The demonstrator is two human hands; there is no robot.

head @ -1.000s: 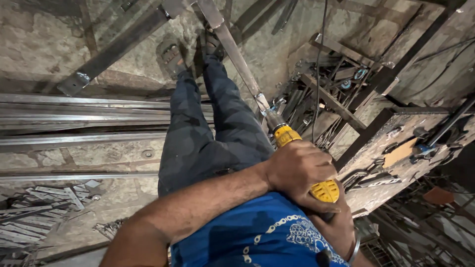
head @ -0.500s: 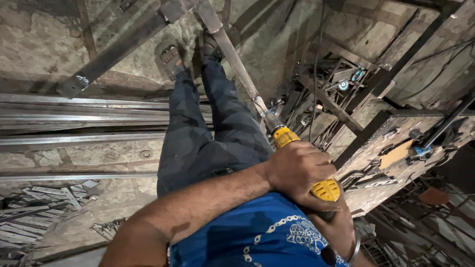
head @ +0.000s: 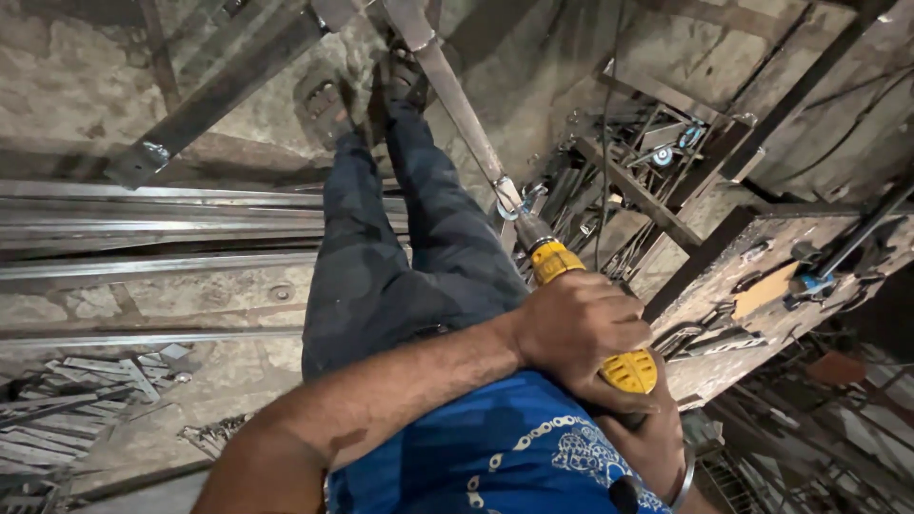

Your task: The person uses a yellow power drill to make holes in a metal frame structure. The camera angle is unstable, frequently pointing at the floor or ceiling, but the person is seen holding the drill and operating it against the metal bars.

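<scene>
Below, at the centre, the left hand (head: 581, 328) is closed over the top of a yellow drill (head: 595, 319). Under it, toward 5 o'clock, the right hand (head: 652, 443) wraps the drill's lower end, mostly hidden. From the drill's nose, the bit points to 11 o'clock and meets a long metal bar (head: 457, 95) that runs up past the feet. Flat steel strips (head: 152, 224) lie at 9 o'clock on the floor. At 3 o'clock a worn surface (head: 762, 286) carries tools

Left hand (head: 581, 328) clenched over right hand (head: 647, 433), forearm stretched across the body
</scene>
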